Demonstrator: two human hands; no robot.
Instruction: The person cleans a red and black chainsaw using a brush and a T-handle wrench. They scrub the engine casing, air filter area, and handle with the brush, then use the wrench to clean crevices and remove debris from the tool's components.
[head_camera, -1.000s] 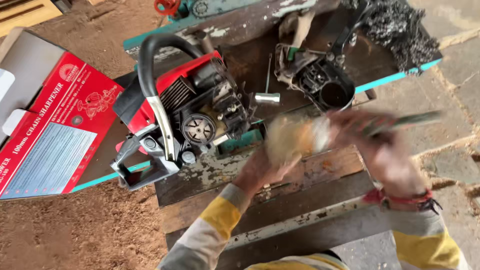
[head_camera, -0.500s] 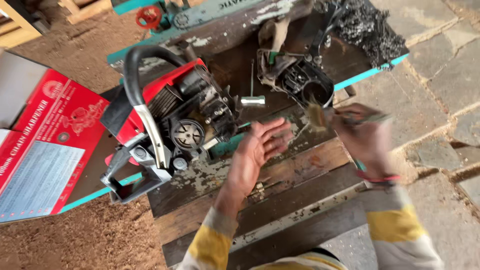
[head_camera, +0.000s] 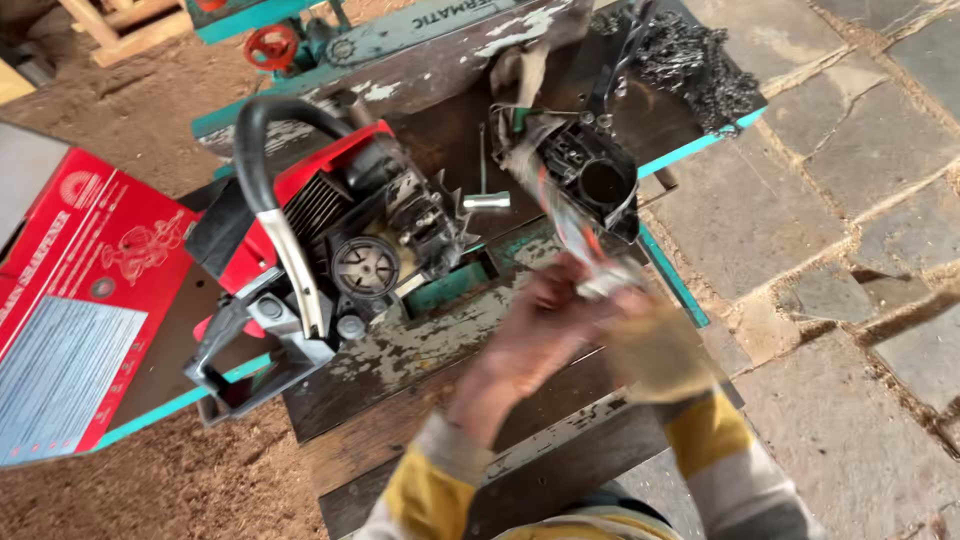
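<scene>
My left hand (head_camera: 535, 325) and my right hand (head_camera: 650, 345) meet over the front of a worn wooden bench (head_camera: 420, 350). Both are blurred by motion. Between them is a slim tool (head_camera: 585, 255), a streak that slants up toward a black engine part (head_camera: 600, 185). My right hand is closed around the tool's lower end and looks yellowish-tan, perhaps with a rag over it. My left hand's fingers touch the same spot; its grip is too blurred to judge. A red and black chainsaw body (head_camera: 340, 235) with a looped black handle lies just left of my hands.
A metal socket spanner (head_camera: 487, 200) lies between the chainsaw and the engine part. A heap of saw chain (head_camera: 700, 65) sits at the bench's far right corner. A red cardboard box (head_camera: 80, 300) lies at the left. Sawdust covers the ground at left, stone paving at right.
My hands have come together from apart. The tool, held out to the right before, now points up toward the engine part. The camera has shifted, so the bench sits lower in view.
</scene>
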